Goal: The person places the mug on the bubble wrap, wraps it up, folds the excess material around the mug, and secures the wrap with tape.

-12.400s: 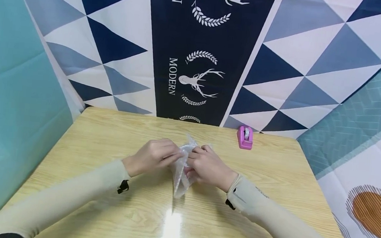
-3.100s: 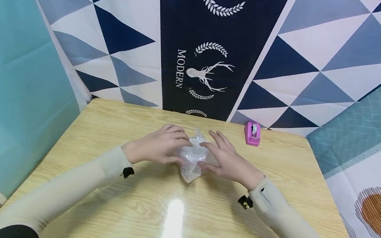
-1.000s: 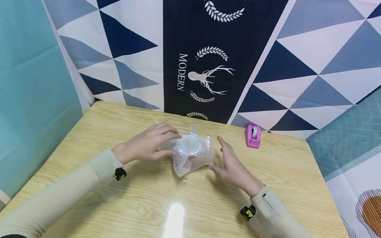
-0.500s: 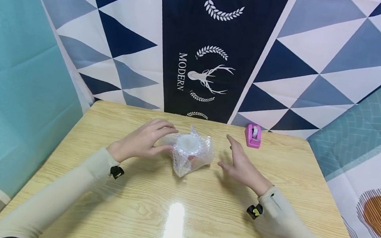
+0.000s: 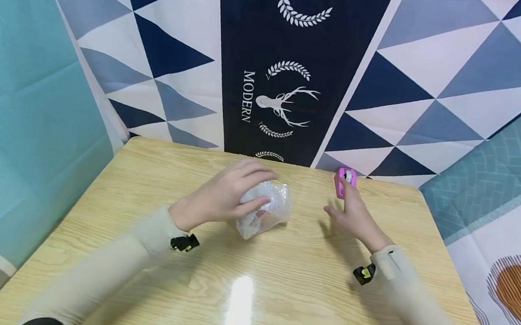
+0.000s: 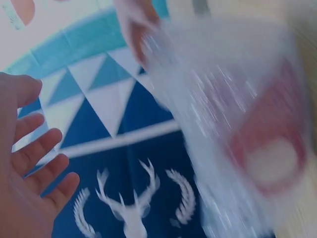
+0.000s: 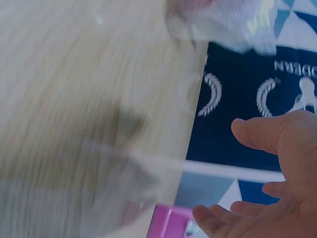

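From left wrist: left hand (image 6: pixel 22 191), wrapped bundle (image 6: pixel 237 116) apart (head: overlapping).

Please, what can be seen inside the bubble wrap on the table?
Through the bubble wrap, a reddish object with a pale round patch shows in the left wrist view. I cannot tell what it is; the wrap and blur veil its remaining outline.

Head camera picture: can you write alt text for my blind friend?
A person's left hand hovers by a clear bubble-wrap bundle on a pale wooden table; the right hand is near a small pink tape dispenser. Blue-and-white cloth hangs behind.
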Demonstrator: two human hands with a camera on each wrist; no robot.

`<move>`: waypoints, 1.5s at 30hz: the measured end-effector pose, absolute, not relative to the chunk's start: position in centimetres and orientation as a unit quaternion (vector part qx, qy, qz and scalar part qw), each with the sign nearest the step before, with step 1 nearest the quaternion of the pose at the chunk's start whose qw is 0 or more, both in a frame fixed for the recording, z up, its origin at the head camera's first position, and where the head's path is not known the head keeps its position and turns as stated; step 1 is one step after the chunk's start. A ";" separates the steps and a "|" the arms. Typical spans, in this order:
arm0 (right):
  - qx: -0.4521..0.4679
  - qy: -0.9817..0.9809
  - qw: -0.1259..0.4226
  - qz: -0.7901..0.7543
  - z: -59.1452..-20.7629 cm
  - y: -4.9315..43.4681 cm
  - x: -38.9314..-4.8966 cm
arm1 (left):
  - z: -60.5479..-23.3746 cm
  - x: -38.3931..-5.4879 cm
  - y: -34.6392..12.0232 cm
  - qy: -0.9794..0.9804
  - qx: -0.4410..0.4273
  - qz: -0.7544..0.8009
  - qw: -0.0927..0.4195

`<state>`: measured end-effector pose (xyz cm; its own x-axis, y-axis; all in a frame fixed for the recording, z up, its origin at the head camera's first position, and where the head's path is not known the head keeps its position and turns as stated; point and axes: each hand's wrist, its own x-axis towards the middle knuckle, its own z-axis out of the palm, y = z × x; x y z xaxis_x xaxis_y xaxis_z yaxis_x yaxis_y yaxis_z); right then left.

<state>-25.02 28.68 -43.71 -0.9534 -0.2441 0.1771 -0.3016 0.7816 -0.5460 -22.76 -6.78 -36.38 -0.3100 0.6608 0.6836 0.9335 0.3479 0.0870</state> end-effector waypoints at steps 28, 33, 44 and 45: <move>0.024 -0.954 0.002 0.297 -45.2 35.2 -30.2 | -42.7 -19.4 10.1 -0.859 -0.457 -0.213 0.089; 0.032 -0.950 0.019 0.311 -45.7 35.2 -30.5 | -44.5 -19.9 11.5 -0.881 -0.383 -0.275 0.036; 0.008 -0.948 0.065 0.310 -46.4 34.7 -30.8 | -47.3 -20.9 13.3 -0.882 -0.282 -0.378 -0.010; 0.006 -0.948 0.069 0.309 -46.5 34.8 -30.9 | -47.4 -21.0 13.4 -0.881 -0.274 -0.386 -0.013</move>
<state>-30.88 34.75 -46.51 -0.9904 0.0310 0.1345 -0.0542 0.8087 -0.5857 -20.97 13.36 -47.38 -0.8496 0.4929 0.1877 0.4720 0.5519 0.6875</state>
